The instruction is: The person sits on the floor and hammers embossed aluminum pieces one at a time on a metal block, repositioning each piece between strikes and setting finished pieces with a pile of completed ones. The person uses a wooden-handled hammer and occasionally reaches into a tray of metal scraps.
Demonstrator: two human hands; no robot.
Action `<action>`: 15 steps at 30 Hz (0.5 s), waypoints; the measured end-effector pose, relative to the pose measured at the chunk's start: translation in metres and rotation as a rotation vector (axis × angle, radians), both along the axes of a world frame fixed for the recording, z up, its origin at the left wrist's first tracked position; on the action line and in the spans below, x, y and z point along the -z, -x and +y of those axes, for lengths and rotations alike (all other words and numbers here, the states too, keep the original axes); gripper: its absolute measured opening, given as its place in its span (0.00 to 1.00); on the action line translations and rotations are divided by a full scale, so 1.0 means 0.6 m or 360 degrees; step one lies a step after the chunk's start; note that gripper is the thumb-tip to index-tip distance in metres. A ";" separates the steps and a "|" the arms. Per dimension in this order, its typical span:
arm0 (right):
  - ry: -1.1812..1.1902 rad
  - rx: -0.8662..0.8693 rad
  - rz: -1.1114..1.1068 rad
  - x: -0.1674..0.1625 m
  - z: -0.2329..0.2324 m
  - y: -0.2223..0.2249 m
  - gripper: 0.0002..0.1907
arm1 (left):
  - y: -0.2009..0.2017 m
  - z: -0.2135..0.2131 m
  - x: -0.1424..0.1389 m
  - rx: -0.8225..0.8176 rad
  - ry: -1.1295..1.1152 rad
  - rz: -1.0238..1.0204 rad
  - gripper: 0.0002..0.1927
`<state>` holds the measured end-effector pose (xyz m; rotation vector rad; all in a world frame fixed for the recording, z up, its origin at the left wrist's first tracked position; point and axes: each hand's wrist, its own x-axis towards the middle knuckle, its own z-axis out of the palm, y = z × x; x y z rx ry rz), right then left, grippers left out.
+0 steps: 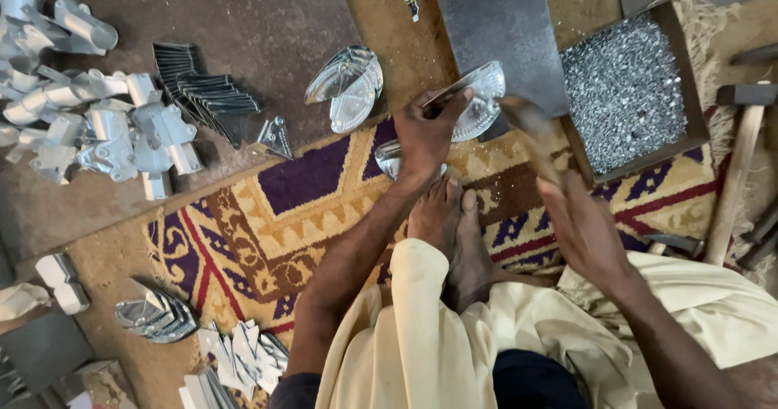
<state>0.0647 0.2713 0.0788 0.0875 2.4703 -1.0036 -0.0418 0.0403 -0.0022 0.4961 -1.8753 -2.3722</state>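
My left hand (pixel 425 133) pinches a shiny metal piece (pixel 480 101) on the steel block (pixel 498 28); my right hand (pixel 579 226) grips a blurred hammer (pixel 531 133).

Your work surface is a patterned rug (pixel 267 214) spread on a brown dirt floor (pixel 259 20). On the floor past the rug's far-left edge you have bent metal brackets (pixel 105 129), dark stacked strips (pixel 203 89) and a clear domed shell (pixel 348 85). A tray of small rivets (pixel 628 93) sits at the rug's far-right corner; cut metal pieces (pixel 243 360) lie near its left edge.
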 end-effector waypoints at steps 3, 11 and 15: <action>0.0153 0.0192 0.0023 0.005 -0.002 0.005 0.26 | 0.002 0.001 -0.009 0.0014 0.0115 -0.0017 0.12; -0.0085 0.0154 -0.0069 -0.015 -0.012 0.001 0.30 | 0.001 -0.008 -0.031 0.0075 0.0200 -0.0069 0.14; 0.0358 0.0372 -0.0176 -0.008 -0.014 0.005 0.31 | 0.007 -0.005 -0.025 0.0033 0.0284 -0.0045 0.14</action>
